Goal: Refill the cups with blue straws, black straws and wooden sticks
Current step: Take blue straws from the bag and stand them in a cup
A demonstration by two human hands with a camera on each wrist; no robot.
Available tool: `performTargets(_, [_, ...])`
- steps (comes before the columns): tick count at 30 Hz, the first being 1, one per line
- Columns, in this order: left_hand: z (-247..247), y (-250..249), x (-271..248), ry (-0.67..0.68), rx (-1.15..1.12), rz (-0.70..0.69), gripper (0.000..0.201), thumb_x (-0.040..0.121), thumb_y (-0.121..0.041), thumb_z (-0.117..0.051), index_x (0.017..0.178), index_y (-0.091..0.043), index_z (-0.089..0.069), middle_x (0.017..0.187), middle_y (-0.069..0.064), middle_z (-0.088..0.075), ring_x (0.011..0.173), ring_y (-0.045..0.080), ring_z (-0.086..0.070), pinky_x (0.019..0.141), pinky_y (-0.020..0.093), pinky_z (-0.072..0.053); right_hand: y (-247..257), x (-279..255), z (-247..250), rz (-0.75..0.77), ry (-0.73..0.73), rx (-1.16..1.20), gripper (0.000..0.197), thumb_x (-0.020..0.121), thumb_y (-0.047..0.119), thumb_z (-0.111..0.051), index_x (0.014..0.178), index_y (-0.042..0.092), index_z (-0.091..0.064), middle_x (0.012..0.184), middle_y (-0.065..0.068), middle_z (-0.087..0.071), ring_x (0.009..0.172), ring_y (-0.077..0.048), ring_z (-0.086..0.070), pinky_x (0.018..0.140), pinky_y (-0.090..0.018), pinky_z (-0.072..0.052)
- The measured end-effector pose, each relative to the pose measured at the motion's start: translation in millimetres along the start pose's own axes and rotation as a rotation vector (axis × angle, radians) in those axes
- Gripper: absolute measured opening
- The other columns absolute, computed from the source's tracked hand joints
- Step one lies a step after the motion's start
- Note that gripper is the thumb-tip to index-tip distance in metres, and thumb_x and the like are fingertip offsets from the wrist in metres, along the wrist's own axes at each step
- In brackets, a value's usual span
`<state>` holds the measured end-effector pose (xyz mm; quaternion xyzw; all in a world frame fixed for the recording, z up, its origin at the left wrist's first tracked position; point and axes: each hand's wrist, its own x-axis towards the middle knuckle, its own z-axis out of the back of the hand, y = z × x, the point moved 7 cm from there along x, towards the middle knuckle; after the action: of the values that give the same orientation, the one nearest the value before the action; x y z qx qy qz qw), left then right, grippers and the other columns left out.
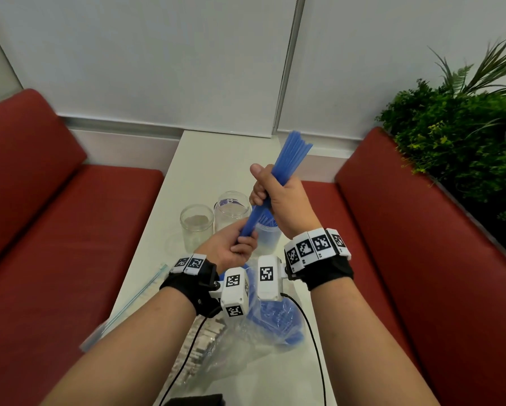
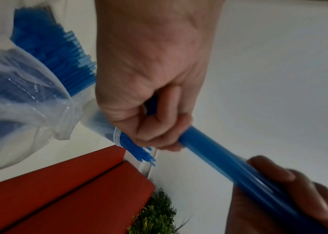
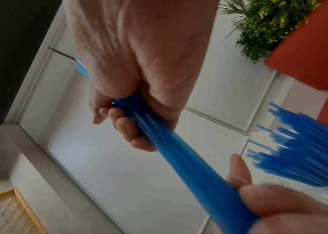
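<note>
while both hands gripped one bundle of blue straws (image 1: 287,159) above the tabletop (image 1: 193,159), the right hand (image 1: 284,197) wrapped its middle and the left hand (image 1: 234,247) pinched its lower end. just below stood a cup of blue straws (image 1: 268,230), beside two clear cups (image 1: 197,227). a loosened grip could let straws fan out and miss that cup.

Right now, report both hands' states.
Left hand: grips the lower end of the blue straw bundle.
Right hand: grips the same bundle around its middle.
</note>
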<state>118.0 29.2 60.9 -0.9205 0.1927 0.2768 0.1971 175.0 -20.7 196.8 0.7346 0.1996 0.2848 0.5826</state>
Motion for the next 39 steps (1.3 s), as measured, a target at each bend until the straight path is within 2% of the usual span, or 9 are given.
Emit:
performTargets(4, [21,-8,7,-0.126,0.075,-0.133,0.018,0.097,-0.022,-0.055,0.085,-0.009,-0.055,0.051,0.002,-0.044,0.028,0.005,-0.029,0.024,0.014,-0.016,-3,1,12,-0.163,0.166,-0.304,0.029,0.088,0.036,-0.076,0.069,0.018,-0.063,0.082,-0.012,-0.072,0.085,-0.029,-0.073,0.074,-0.029,-0.058])
performTargets(10, [56,-18,20,-0.212,0.147,-0.243,0.018,0.094,-0.014,-0.053,0.078,-0.012,-0.047,0.057,0.001,-0.038,0.032,0.006,-0.028,0.026,0.016,-0.017,1,6,31,-0.432,0.361,-0.461,0.013,0.083,0.023,-0.083,0.091,0.014,-0.077,0.102,-0.019,-0.076,0.1,-0.036,-0.073,0.091,-0.042,-0.06])
performTargets(15, [65,-36,24,-0.38,0.262,-0.412,0.036,0.104,-0.024,-0.043,0.078,-0.003,-0.058,0.062,0.009,-0.056,0.05,0.016,-0.052,0.039,0.019,-0.04,38,36,55,-0.212,0.047,-0.447,0.007,0.087,0.013,-0.078,0.092,0.008,-0.074,0.089,-0.012,-0.076,0.084,-0.024,-0.075,0.077,-0.029,-0.061])
performTargets(20, [68,-56,24,-0.542,0.981,-0.626,0.034,0.099,-0.022,-0.052,0.082,0.002,-0.069,0.073,0.013,-0.066,0.064,0.021,-0.06,0.056,0.024,-0.051,49,59,87,-0.017,-0.316,-0.593,0.01,0.091,0.011,-0.072,0.082,0.014,-0.07,0.076,-0.012,-0.071,0.07,-0.02,-0.066,0.072,-0.033,-0.059])
performTargets(28, [50,-13,54,-0.24,2.152,-0.352,0.02,0.089,-0.009,-0.059,0.102,-0.009,-0.074,0.105,0.008,-0.07,0.094,0.024,-0.066,0.087,0.034,-0.053,-57,83,102,-0.286,-0.271,-0.783,0.008,0.091,0.013,-0.072,0.09,0.005,-0.072,0.09,-0.024,-0.073,0.072,-0.029,-0.069,0.08,-0.041,-0.061])
performTargets(31, [50,10,63,-0.127,2.475,-0.196,0.024,0.091,-0.015,-0.057,0.112,-0.007,-0.066,0.115,0.013,-0.063,0.104,0.031,-0.062,0.091,0.043,-0.052,-95,85,111,-0.37,-0.295,-0.79,0.011,0.09,0.01,-0.074,0.092,0.0,-0.073,0.089,-0.02,-0.073,0.062,-0.021,-0.065,0.062,-0.029,-0.062])
performTargets(33, [51,18,65,-0.102,2.608,-0.181,0.036,0.092,-0.027,-0.059,0.121,-0.007,-0.058,0.123,0.015,-0.058,0.112,0.034,-0.058,0.092,0.047,-0.051,-115,85,113,-0.416,-0.274,-0.759,0.01,0.09,0.009,-0.074,0.092,0.0,-0.072,0.088,-0.016,-0.071,0.066,-0.023,-0.067,0.055,-0.026,-0.06])
performTargets(37, [56,22,65,-0.123,2.703,-0.186,0.056,0.092,-0.039,-0.058,0.138,-0.009,-0.044,0.14,0.012,-0.048,0.129,0.033,-0.042,0.1,0.049,-0.038,-141,87,111,-0.499,-0.137,-0.884,0.017,0.089,0.023,-0.075,0.098,0.009,-0.073,0.097,-0.015,-0.072,0.086,-0.034,-0.071,0.073,-0.05,-0.062])
performTargets(39, [54,21,66,-0.141,2.732,-0.23,0.048,0.093,-0.035,-0.057,0.133,-0.009,-0.049,0.136,0.011,-0.052,0.126,0.032,-0.046,0.1,0.049,-0.037,-142,90,110,-0.491,-0.096,-0.921,0.025,0.087,0.031,-0.078,0.103,0.013,-0.071,0.104,-0.011,-0.071,0.087,-0.029,-0.069,0.069,-0.044,-0.06])
